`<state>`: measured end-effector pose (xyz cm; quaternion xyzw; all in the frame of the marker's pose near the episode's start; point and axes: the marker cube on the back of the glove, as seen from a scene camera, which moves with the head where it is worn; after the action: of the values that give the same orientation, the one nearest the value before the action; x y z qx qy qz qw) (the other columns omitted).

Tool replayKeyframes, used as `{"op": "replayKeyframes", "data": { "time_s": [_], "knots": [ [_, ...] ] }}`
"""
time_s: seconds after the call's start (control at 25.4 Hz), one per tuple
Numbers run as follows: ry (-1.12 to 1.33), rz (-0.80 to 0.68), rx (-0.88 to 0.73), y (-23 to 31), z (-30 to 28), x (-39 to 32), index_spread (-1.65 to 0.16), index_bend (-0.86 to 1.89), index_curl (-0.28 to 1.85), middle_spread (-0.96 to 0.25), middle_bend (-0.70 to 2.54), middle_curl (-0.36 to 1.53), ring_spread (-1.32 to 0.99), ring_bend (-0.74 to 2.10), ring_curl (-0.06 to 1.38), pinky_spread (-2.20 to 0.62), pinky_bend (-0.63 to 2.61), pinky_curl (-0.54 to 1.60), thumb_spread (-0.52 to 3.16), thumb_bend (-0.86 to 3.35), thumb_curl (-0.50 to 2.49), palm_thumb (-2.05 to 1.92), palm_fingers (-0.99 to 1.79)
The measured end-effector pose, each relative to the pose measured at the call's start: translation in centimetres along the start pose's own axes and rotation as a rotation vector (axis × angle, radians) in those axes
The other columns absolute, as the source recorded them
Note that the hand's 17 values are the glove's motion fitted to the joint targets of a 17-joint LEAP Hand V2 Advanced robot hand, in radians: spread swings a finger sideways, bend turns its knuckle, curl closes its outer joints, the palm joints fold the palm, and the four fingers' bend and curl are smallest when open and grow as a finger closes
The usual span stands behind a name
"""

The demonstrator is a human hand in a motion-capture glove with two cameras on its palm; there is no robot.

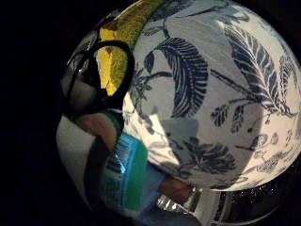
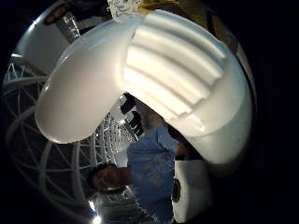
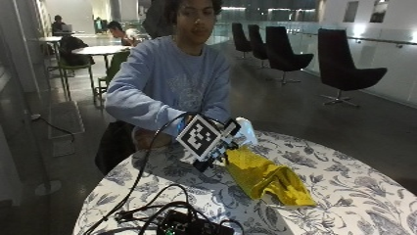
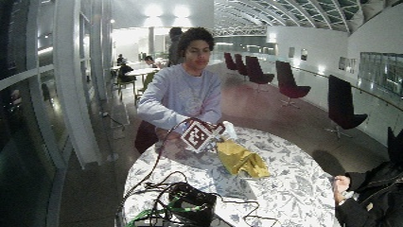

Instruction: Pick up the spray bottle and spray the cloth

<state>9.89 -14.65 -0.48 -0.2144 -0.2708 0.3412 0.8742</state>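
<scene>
One gloved right hand (image 3: 218, 142) grips the ribbed white plastic spray bottle (image 3: 244, 131) above the round, leaf-printed table (image 3: 338, 186). Just beside it, nearer the person's edge, lies a crumpled yellow cloth (image 3: 267, 178).

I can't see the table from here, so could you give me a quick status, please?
Right hand grips the bottle, held above the table. Cloth lies crumpled just beside it. Nothing between them.
</scene>
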Motion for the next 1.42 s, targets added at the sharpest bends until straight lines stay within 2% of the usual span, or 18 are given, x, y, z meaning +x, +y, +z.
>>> {"op": "replayKeyframes", "data": {
  "time_s": [0.43,0.59,0.75,0.91,1.03,1.18,1.3,1.42],
  "knots": [
    [-0.038,-0.057,0.092,-0.6,0.0,-0.9,-0.19,0.13,0.35,-0.04,0.29,0.5,0.0,0.65,0.44,0.11,0.32,0.37,0.55,-0.03,0.66,0.98,1.16],
    [-0.079,-0.203,0.159,-0.1,0.1,-3.2,-0.19,0.14,0.36,-0.05,0.29,0.5,0.0,0.65,0.44,0.12,0.31,0.37,0.55,-0.03,0.67,0.98,1.14],
    [-0.184,-0.446,0.215,-0.4,1.2,-7.8,-0.2,0.15,0.36,-0.05,0.28,0.5,0.0,0.64,0.43,0.12,0.29,0.37,0.56,-0.03,0.67,0.98,1.12],
    [-0.319,-0.688,0.22,-2.2,4.3,-12.7,-0.22,0.16,0.37,-0.06,0.27,0.5,-0.01,0.6,0.42,0.11,0.25,0.36,0.56,-0.03,0.67,0.99,1.08],
    [-0.377,-0.797,0.19,-4.0,7.5,-15.1,-0.23,0.15,0.38,-0.07,0.25,0.49,-0.01,0.58,0.42,0.11,0.22,0.35,0.57,-0.03,0.67,1.0,1.06],
    [-0.411,-0.816,0.161,-8.2,12.7,-16.7,-0.25,0.16,0.38,-0.07,0.22,0.48,-0.03,0.54,0.41,0.1,0.19,0.35,0.59,-0.02,0.67,1.01,1.03],
    [-0.344,-0.805,0.112,-11.1,16.9,-15.8,-0.26,0.15,0.39,-0.07,0.21,0.48,-0.03,0.51,0.4,0.1,0.18,0.34,0.61,-0.02,0.67,1.02,1.02],
    [-0.3,-0.811,0.063,-12.0,18.8,-15.1,-0.27,0.15,0.39,-0.08,0.19,0.47,-0.03,0.5,0.4,0.11,0.17,0.34,0.62,-0.03,0.67,1.01,1.01]
  ]
}}
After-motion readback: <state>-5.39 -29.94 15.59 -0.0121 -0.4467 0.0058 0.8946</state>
